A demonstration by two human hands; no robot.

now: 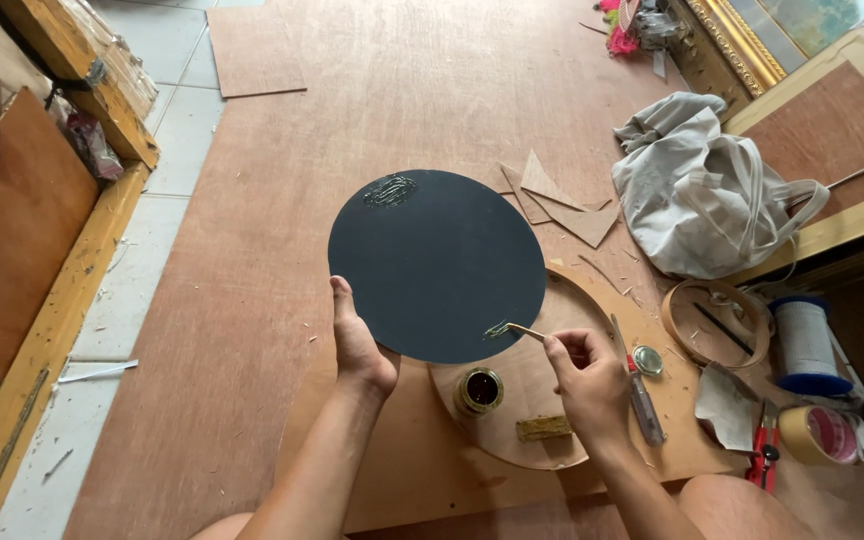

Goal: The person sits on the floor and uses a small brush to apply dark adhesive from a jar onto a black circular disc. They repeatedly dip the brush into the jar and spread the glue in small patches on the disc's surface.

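L hand (357,345) lies flat w/ fingers together, pressing the edge of the black disc (437,262), which sits on the brown board (282,300). R hand (587,375) pinches a thin stick (524,331); its tip touches the disc near a glue blob. A jar (480,390) stands just below.

Bright, even daylight, soft faint shadows under the hands and the black disc (437,262), wet sheen on glue at its far edge, sharp focus throughout, wide-angle bending at left and right edges
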